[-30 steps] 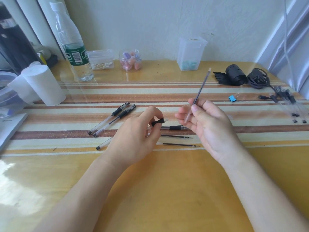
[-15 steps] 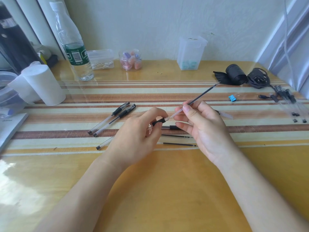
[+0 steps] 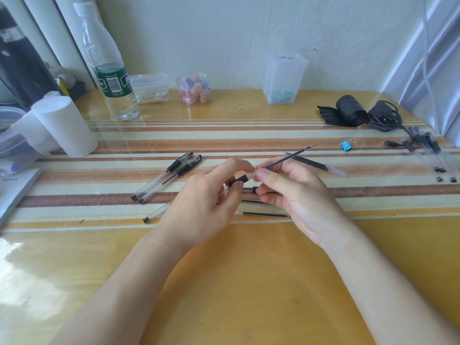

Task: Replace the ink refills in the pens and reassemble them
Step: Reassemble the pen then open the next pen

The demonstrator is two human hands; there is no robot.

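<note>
Refill (image 3: pixel 286 158) going into the pen barrel (image 3: pixel 239 181)
The left hand (image 3: pixel 206 195) is gripping the pen barrel; the right hand (image 3: pixel 293 192) is pinching the refill, which probably slides best kept in line with it.

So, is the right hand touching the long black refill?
Touching. The head view shows the right hand pinching the refill between thumb and finger, just beside the pen barrel held by the left hand.

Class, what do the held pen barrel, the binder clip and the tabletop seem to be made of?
Pen barrel: clear glossy plastic, see-through, with a matt black, probably rubbery grip.
Binder clip: probably blue-painted metal, wire handles.
Tabletop: glossy, mirrors light; varnished wood or laminate.
</note>
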